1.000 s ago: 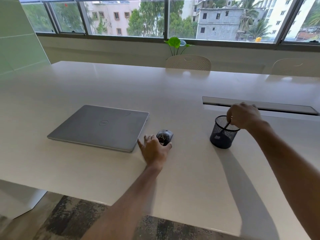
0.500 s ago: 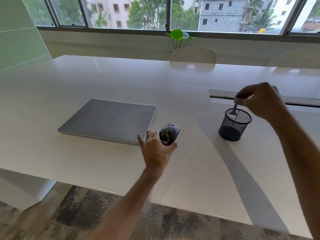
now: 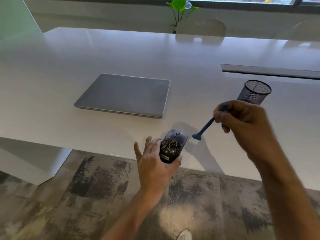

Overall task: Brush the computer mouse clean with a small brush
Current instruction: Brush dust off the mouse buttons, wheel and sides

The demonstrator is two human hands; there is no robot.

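Above the near edge of the white table (image 3: 86, 54), the black computer mouse (image 3: 173, 146) is being held off the surface, its back speckled with pale crumbs and its scroll wheel pointing away from the person. The left hand (image 3: 155, 163) is cupping it from below and from the left, thumb curling up against its near right side while the other fingers are spreading along its left flank. Just to the right of the mouse, the small brush (image 3: 202, 130) is slanting down and leftward, its white bristles sitting close beside the mouse's right edge; contact between them cannot be told. The right hand (image 3: 245, 125) is pinching the brush's dark blue handle near its upper end, fingers curling round it. Behind that hand, 1 black mesh pen cup (image 3: 254, 91) is standing upright on the table. Farther left, 1 closed grey laptop (image 3: 124, 95) is lying flat. Beyond the table's far edge, a green-leafed plant (image 3: 180, 5) is standing beside a pale chair back (image 3: 200, 28).
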